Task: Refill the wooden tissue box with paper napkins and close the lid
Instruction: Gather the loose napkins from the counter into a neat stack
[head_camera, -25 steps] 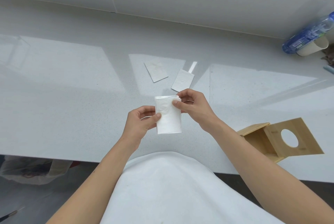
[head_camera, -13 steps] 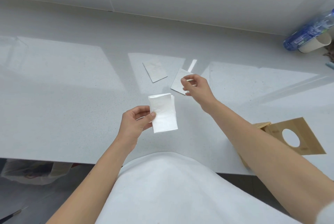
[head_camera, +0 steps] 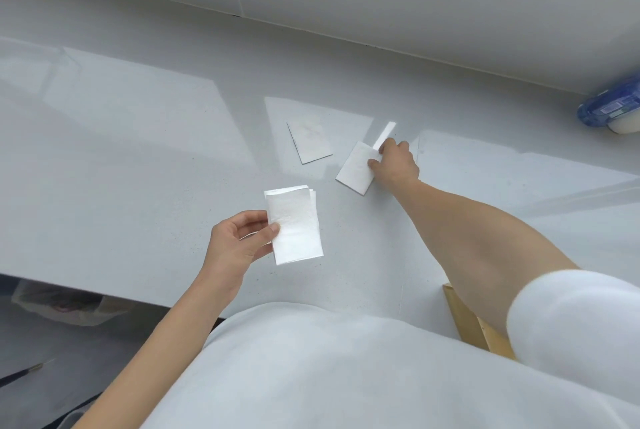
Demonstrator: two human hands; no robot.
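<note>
- Reaching farther out than half a second ago, the right hand (head_camera: 394,162) has left the air above the surface (head_camera: 138,169) and now lies on the loose napkin (head_camera: 355,170) it was nearing.
- Its curled thumb and fingertips touch that napkin's right edge; whether they pinch it or only press on it cannot be told.
- That napkin lies flat on the surface, turned at an angle, with a narrow white strip (head_camera: 384,134) sticking out from behind the knuckles.
- Just to its left lies a second napkin (head_camera: 310,143), flat and apart from it.
- The left hand (head_camera: 239,241) holds the stack of napkins (head_camera: 296,224) above the near part of the surface, thumb on top of the left edge and fingers curled beneath.
- The sheets in the stack are slightly fanned at the upper right corner.
- Only a corner of the wooden tissue box (head_camera: 464,317) shows at the lower right, near the surface's front edge, mostly hidden by the right arm and its white sleeve (head_camera: 571,317); its lid cannot be seen.
- A blue bottle (head_camera: 609,108) lies on its side at the far right by the wall.
</note>
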